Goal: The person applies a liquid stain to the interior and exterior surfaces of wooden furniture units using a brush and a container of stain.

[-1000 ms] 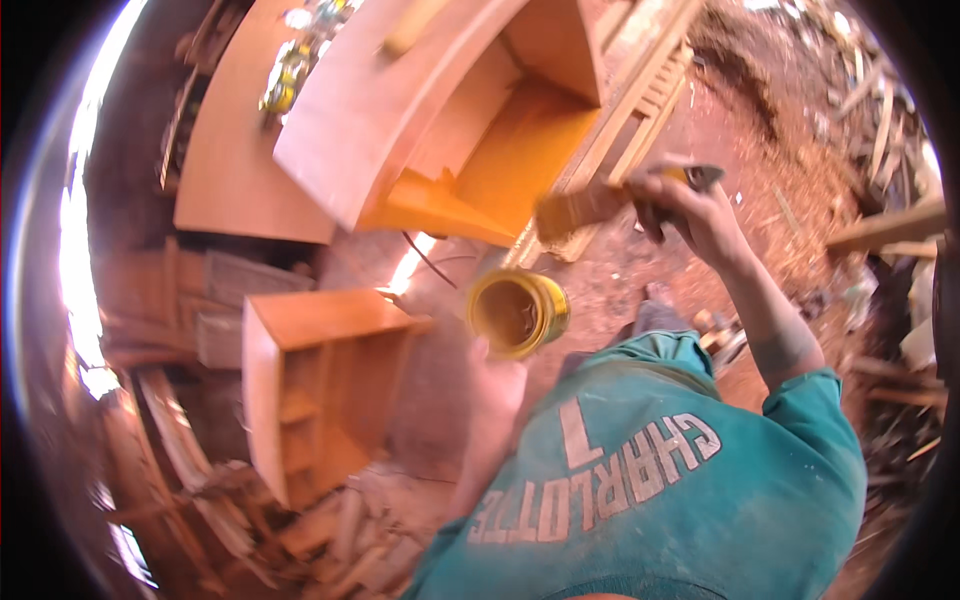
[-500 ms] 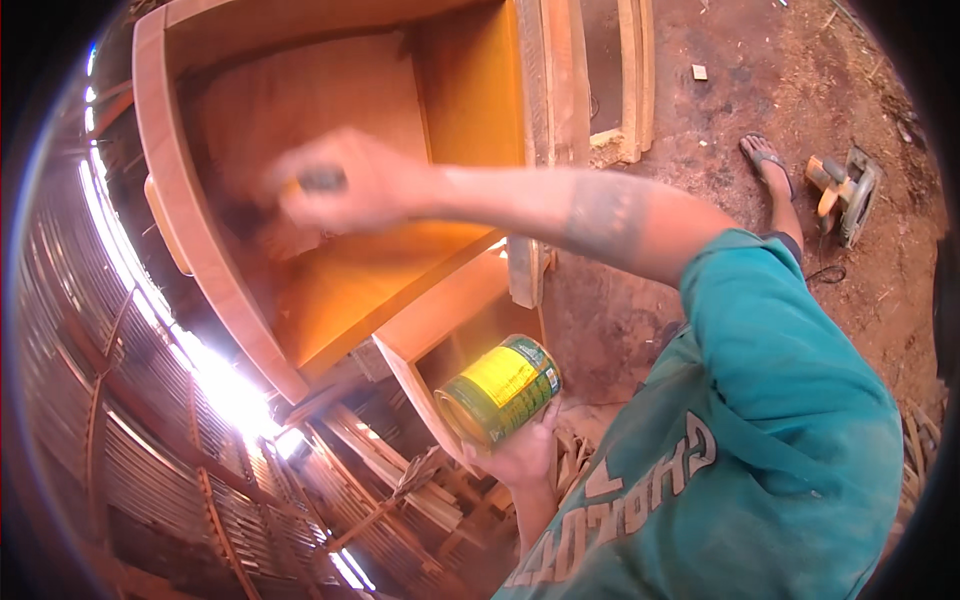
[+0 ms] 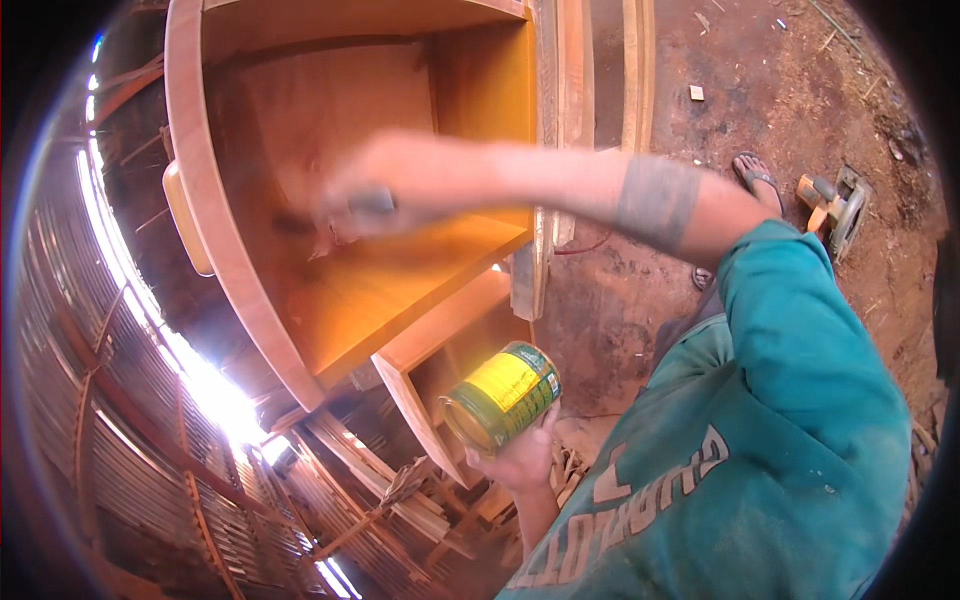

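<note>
My right hand (image 3: pixel 385 190), smeared by motion, reaches into an open wooden box (image 3: pixel 490 110) with orange-brown inner walls. Its fingers are closed around what looks like a paintbrush (image 3: pixel 372 200). Only the dark end of the handle shows clearly, and a dark blur past the fingers may be the bristles. Lower down, my left hand (image 3: pixel 522 458) cradles a yellow and green tin (image 3: pixel 502 392) from beneath. The tin lies tilted toward the box, and its mouth and contents are hard to make out.
A smaller wooden box (image 3: pixel 415 400) stands below the large one. Timber pieces (image 3: pixel 640 75) stand behind. A circular saw (image 3: pixel 840 210) rests on the dirt floor at right, near a sandalled foot (image 3: pixel 757 180). Corrugated metal sheeting (image 3: pixel 65 330) lines the left; scrap wood (image 3: pixel 400 500) lies below it.
My right hand has moved a little rightward inside the box with the brush. The whole view has shifted slightly. My left hand keeps the tin at nearly the same place and tilt.
</note>
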A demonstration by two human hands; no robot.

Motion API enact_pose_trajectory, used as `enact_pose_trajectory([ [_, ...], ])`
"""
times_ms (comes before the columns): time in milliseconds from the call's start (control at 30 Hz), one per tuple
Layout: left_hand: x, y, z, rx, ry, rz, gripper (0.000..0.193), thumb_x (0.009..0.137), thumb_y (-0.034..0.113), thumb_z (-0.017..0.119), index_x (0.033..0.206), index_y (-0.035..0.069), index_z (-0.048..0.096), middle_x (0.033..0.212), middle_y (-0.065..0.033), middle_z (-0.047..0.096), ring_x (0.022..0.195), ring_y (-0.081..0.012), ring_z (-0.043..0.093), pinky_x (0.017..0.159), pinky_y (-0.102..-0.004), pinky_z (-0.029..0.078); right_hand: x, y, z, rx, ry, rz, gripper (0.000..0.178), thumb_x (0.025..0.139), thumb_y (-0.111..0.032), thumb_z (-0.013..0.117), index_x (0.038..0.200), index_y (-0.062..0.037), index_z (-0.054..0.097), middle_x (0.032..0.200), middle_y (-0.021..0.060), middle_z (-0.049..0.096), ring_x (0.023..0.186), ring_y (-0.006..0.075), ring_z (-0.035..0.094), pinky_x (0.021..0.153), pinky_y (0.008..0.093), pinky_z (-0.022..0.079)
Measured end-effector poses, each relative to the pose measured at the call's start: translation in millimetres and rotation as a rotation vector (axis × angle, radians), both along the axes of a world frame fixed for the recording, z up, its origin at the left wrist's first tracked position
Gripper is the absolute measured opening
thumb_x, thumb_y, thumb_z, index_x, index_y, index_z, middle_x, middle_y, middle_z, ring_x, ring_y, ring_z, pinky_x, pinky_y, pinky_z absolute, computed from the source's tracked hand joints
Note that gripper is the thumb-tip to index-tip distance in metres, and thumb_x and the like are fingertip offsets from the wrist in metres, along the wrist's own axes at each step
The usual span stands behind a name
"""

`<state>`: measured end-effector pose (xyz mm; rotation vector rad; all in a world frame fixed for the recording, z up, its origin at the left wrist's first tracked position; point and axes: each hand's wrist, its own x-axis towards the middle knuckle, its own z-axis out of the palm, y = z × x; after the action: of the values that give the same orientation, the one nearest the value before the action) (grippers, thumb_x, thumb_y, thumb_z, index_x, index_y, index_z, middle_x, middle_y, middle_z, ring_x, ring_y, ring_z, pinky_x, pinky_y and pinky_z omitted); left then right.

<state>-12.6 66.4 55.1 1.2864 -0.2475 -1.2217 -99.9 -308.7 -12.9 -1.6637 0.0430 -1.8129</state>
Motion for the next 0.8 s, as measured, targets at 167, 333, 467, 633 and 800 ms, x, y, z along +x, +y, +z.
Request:
enact_pose_trajectory([
  [167,1.1,3.1,-6.1,-0.021,0.05,0.127,0.089,0.081,0.065,0.061,0.156,0.023,0.037,0.164,-0.0084,0.029,0.151,-0.0393,0.022,0.118,-0.0677,0.015,-18.4,-43.6,-2.7,0.182,-0.136,-0.493,0.027,0.089,-0.013,0.066,0.116,-0.012,0.069,0.094,0.0143,0.071,0.082,0.0331,0.069,0.074,0.0404,0.057],
  [333,-6.3,5.1,-1.1,-0.059,0.079,0.062,0.084,0.085,0.064,0.055,0.156,0.022,0.037,0.163,-0.0087,0.031,0.151,-0.0393,0.022,0.118,-0.0687,0.012,-13.3,2.1,-17.6,0.016,0.05,-0.041,0.028,0.091,-0.016,0.066,0.119,-0.0136,0.068,0.098,0.0131,0.071,0.083,0.0337,0.068,0.074,0.0408,0.056],
  [467,-3.3,5.9,-6.4,-0.084,0.105,0.102,0.084,0.085,0.063,0.055,0.156,0.021,0.038,0.163,-0.009,0.031,0.151,-0.0392,0.021,0.118,-0.0689,0.009,-37.5,-62.7,-23.2,0.412,-0.063,-0.611,0.024,0.089,-0.023,0.067,0.111,-0.0147,0.069,0.089,0.0136,0.069,0.081,0.0352,0.069,0.071,0.0431,0.058],
  [633,-9.4,8.1,0.9,-0.11,0.15,0.105,0.084,0.085,0.063,0.054,0.156,0.021,0.038,0.164,-0.0091,0.03,0.152,-0.0387,0.02,0.119,-0.0686,0.006,-2.1,28.2,-38.1,0.072,0.228,-0.079,0.03,0.09,-0.023,0.066,0.12,-0.0187,0.068,0.101,0.0114,0.071,0.088,0.0334,0.07,0.073,0.0437,0.057],
  [800,-8.1,11.9,-5.0,-0.158,0.138,0.103,0.086,0.084,0.063,0.054,0.157,0.021,0.037,0.164,-0.0085,0.029,0.152,-0.0385,0.019,0.119,-0.0684,0.006,-32.3,-51.7,-50.2,0.339,0.087,-0.384,0.023,0.09,-0.028,0.067,0.109,-0.0142,0.071,0.097,0.0111,0.073,0.087,0.0339,0.07,0.072,0.0435,0.057],
])
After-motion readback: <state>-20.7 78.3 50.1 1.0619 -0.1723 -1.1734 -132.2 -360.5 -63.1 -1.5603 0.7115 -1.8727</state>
